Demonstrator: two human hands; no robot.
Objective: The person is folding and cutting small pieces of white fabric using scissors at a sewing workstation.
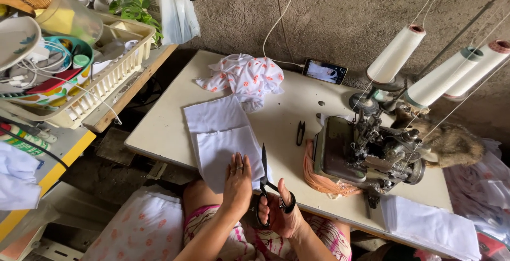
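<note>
**Scissors at the fabric edge, flat hand close to the blades**

Right hand [281,213]: grip closed through the handles of the black scissors [264,178], thumb in one loop, fingers in the other. Blades point away from the person and look shut or nearly so, lying along the right edge of the white fabric [223,144]. Left hand [237,178]: grip open, palm flat, pressing the fabric down at the near bench [159,139] edge, just beside the blades.

Risks, judged from this layout:
- Left fingers sit right next to the blades; a slip of the pressing hand could nick them.
- The fabric overhangs the near edge toward the lap; if the pressing hand lifts, it could slide and the cut run crooked.
- More than one layer appears to be stacked; layers could shift and cut unevenly.
- The small thread snips [300,132] lie loose near the machine and could be knocked off.

Counts:
- scissors: 1; thread snips: 1
- thread cones [396,53]: 3, white, on stands
- overlock sewing machine [366,152]: 1
- phone [325,72]: 1, by the wall
- printed garment [245,77], white with orange spots: 1 bundle on the bench
- folded white pile [430,224]: 1, far right corner
- hands: 2
</note>
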